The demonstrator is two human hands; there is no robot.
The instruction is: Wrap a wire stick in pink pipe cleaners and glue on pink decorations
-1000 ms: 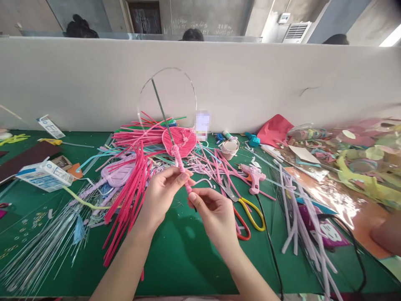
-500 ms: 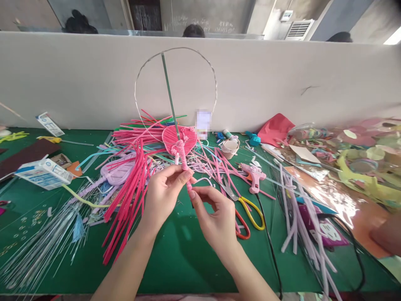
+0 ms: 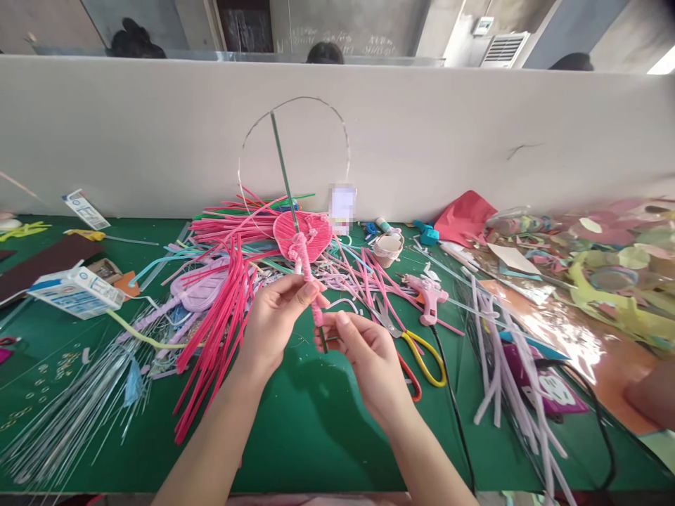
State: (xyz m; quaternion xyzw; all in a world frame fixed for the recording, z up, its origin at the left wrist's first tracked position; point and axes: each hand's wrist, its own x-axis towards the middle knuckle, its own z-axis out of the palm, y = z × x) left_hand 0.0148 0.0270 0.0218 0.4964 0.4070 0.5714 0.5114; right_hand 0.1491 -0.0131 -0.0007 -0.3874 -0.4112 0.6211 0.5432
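In the head view, both my hands are on a hoop fan frame: a dark green stick (image 3: 285, 169) with a thin wire hoop (image 3: 316, 99) at its top and a handle wrapped in fuzzy pink pipe cleaner (image 3: 311, 270). My left hand (image 3: 274, 320) pinches the wrapped handle between thumb and fingers. Lower down, my right hand (image 3: 363, 351) is closed at the end of the pink wrapping, where the bare stick tip pokes out below. Behind the stick, a pink heart-shaped fan (image 3: 316, 242) lies on the table.
Red pipe cleaners (image 3: 211, 351) and a lilac woven piece (image 3: 197, 288) lie left. To the right are scissors (image 3: 425, 358), a pink glue gun (image 3: 429, 295) with a black cord, a paper cup (image 3: 387, 247) and lilac pipe cleaners (image 3: 496, 365). A white partition (image 3: 131, 140) stands behind; another person's hand (image 3: 654, 393) is at far right.
The wire hoop has dropped lower and looks narrower. My right hand's fingers have curled round at the handle's lower end, and the green stick tip now shows beneath the wrapping.
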